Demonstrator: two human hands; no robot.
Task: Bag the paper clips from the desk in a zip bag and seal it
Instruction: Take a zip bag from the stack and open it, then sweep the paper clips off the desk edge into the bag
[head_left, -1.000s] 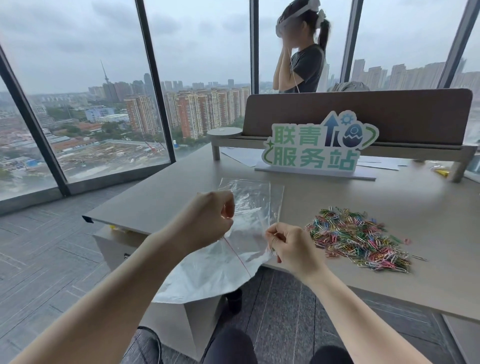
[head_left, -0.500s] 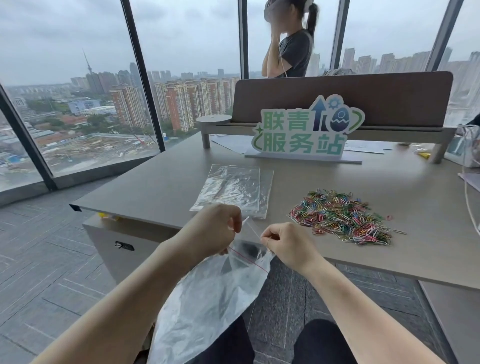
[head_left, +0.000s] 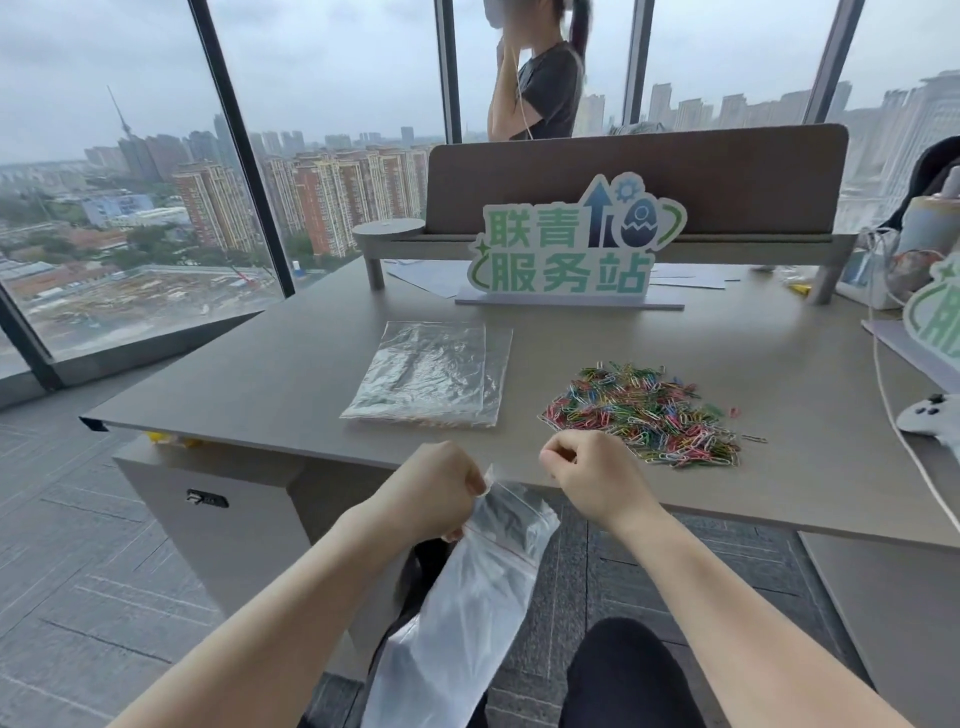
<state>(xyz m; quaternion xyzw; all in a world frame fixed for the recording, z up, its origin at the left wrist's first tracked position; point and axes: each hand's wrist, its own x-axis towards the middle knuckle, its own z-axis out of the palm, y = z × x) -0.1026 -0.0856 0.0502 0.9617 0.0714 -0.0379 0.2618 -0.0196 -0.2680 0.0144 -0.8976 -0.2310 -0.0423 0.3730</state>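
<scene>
**Bag held below desk edge**

The paper clips (head_left: 647, 413) lie heaped on the desk (head_left: 291, 374). The left hand (head_left: 434, 491) pinches the hanging zip bag (head_left: 467, 597) at its top. The right hand (head_left: 589, 478) is curled closed just beside, holding nothing visible.

I see a green-lettered sign (head_left: 571, 244) standing at the counter's far side, a white game controller (head_left: 932, 418) at right, a person (head_left: 540, 78) by the window.

High-rise office: desk (head_left: 291, 374) w/ divider (head_left: 727, 176) (skyline windows (head_left: 130, 208)).
</scene>
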